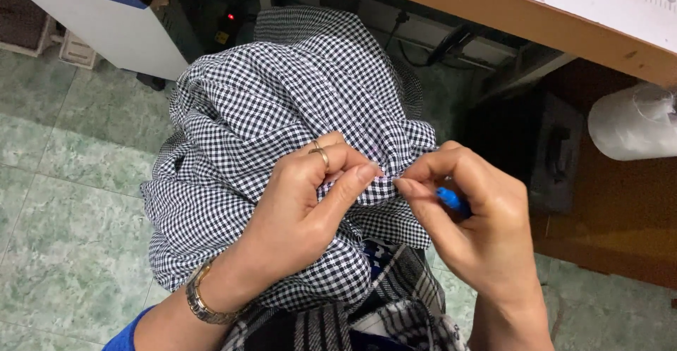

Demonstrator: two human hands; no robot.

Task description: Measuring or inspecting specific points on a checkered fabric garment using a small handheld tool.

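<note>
We are looking straight down at a bundle of black-and-white checked fabric (282,111), heaped in our lap and spilling over a second, larger-patterned plaid cloth (395,309) below it. Our left hand (303,203) comes in from the lower left, and its fingers (352,182) are pinched together on a fold of the checked fabric, thumb pressed against forefinger right at the cloth's edge. There is a gold ring (321,152) on one of them and a gold bracelet (201,302) at the wrist, with a blue sleeve (130,333) just showing at the bottom edge.

Our right hand (472,217) meets it from the right, fingertips almost touching the left thumb. Its fingers are closed too, thumb and forefinger nipping the same fold of fabric, while the remaining fingers curl around a small blue tool (449,199). Only a short piece of that tool shows, so we cannot tell what kind it is.

Around us, pale green marbled floor tiles (63,182) fill the left side. At upper right a wooden surface (508,5) with a white top runs across the corner, and beneath it hangs a roll of white material (631,122). A white board (106,20) leans at upper left, and a dark machine part (557,154) sits in shadow under the surface, beside the right hand.
</note>
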